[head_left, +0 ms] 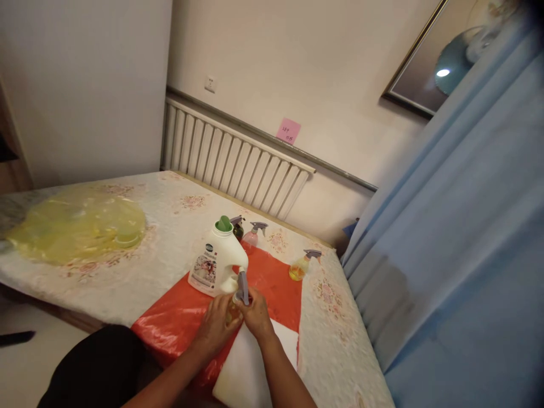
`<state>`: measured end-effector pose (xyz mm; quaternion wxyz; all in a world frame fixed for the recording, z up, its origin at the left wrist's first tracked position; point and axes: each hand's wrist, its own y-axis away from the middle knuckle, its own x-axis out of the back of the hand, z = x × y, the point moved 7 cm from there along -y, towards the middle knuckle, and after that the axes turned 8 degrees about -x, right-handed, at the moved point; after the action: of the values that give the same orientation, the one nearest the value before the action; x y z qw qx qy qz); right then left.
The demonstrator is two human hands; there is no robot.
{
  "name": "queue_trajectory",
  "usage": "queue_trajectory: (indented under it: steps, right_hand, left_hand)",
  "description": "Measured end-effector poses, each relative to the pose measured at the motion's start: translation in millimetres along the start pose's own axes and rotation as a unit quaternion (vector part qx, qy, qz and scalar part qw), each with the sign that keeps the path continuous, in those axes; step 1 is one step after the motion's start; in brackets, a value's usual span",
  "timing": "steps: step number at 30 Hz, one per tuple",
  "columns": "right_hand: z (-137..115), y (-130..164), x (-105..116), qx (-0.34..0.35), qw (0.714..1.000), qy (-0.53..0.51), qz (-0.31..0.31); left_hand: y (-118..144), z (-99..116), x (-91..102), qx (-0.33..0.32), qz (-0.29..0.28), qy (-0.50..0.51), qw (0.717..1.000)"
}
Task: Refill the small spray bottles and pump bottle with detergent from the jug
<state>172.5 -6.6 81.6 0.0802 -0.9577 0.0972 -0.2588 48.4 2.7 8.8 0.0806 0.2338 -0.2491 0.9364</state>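
My left hand (216,323) is closed around the body of a small spray bottle (242,288), whose yellowish side shows between the fingers. At its neck, below the grey trigger head, my right hand (255,314) grips the same bottle. Just behind my hands stands a white detergent jug (221,255) with a green piece (224,223) in its mouth. A red plastic sheet (272,272) lies under the jug. White boards or sheets (246,365) lie beneath my forearms.
Behind the jug stand a pink spray bottle (251,235) and a dark one (238,229). A yellow spray bottle (300,268) is to the right. Yellow plastic (80,224) spreads over the left side. A radiator (229,153) and blue curtain (459,226) border the flowered cover.
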Motion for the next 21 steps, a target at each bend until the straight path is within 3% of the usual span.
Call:
queue_trajectory:
  steps: [21]
  right_hand:
    - [-2.5,-1.3,-1.8,0.007,0.996,0.061,-0.072]
  left_hand:
    - [2.1,1.3,0.4,-0.005,0.006,-0.018,1.000]
